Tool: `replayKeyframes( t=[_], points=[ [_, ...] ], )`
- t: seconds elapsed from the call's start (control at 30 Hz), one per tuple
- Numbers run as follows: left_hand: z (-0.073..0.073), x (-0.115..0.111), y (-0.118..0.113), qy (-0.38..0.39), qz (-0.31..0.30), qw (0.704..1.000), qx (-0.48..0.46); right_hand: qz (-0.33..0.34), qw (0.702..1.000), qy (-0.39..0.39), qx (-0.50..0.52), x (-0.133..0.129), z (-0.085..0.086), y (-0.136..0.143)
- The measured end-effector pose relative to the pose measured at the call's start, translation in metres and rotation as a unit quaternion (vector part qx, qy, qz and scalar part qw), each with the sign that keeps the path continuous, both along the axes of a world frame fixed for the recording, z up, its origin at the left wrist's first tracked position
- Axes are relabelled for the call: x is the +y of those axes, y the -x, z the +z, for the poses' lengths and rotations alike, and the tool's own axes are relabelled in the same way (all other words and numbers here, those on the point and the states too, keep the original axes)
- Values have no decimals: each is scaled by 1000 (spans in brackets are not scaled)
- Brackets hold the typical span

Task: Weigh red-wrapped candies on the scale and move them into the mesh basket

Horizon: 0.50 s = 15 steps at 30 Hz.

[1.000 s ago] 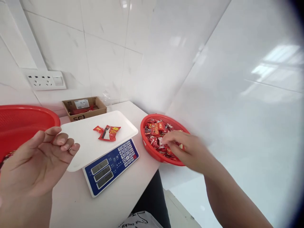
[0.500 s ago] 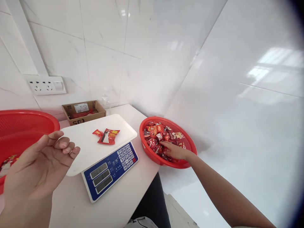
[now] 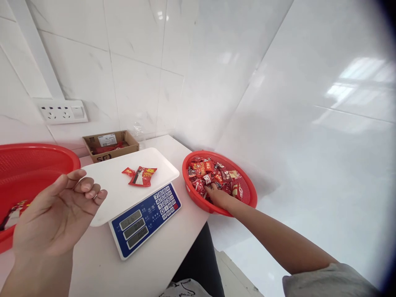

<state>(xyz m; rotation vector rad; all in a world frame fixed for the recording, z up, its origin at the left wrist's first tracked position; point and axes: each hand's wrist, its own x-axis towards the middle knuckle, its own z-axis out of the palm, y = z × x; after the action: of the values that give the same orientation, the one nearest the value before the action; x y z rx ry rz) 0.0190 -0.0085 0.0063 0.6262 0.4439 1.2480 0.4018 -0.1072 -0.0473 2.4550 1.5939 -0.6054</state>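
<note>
My left hand (image 3: 60, 214) is raised palm up at the scale's left side, fingers loosely curled and apart, holding nothing. My right hand (image 3: 219, 197) reaches down among red snack packets (image 3: 199, 167) in the red basket (image 3: 252, 189) on the right; its fingertips are partly hidden by the packets, and whether they grip one cannot be made out. On the white pan (image 3: 107, 181) of the scale lie a larger red packet (image 3: 143, 176) and a small red packet (image 3: 128, 171). Below the pan is the blue keypad and display panel (image 3: 145, 220).
Another red basket (image 3: 37, 152) stands at the left with some packets (image 3: 15, 212) inside. Behind the scale are a cardboard box (image 3: 116, 153) and a clear plastic container (image 3: 139, 134). Tiled walls border the white table (image 3: 102, 264); a socket (image 3: 63, 112) is on the left wall.
My right hand has moved slightly left and deeper among the packets, its fingers now more hidden. My left hand stays nearly in place, having shifted slightly right in view.
</note>
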Motion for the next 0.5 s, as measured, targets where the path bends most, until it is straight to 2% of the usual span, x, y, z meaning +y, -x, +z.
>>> replayKeyframes(
  t=[0.17,0.37,0.5],
  points=[
    [4,-2,0,-2,15,1000,3,7,998,-55,37,3,5,-11],
    [2,-2,1,-4,9,1000,-2,-66,982,-136,112,-3,21,-37],
    [1,-1,2,-10,9,1000,-6,-98,967,-158,173,-9,33,-46]
  ],
)
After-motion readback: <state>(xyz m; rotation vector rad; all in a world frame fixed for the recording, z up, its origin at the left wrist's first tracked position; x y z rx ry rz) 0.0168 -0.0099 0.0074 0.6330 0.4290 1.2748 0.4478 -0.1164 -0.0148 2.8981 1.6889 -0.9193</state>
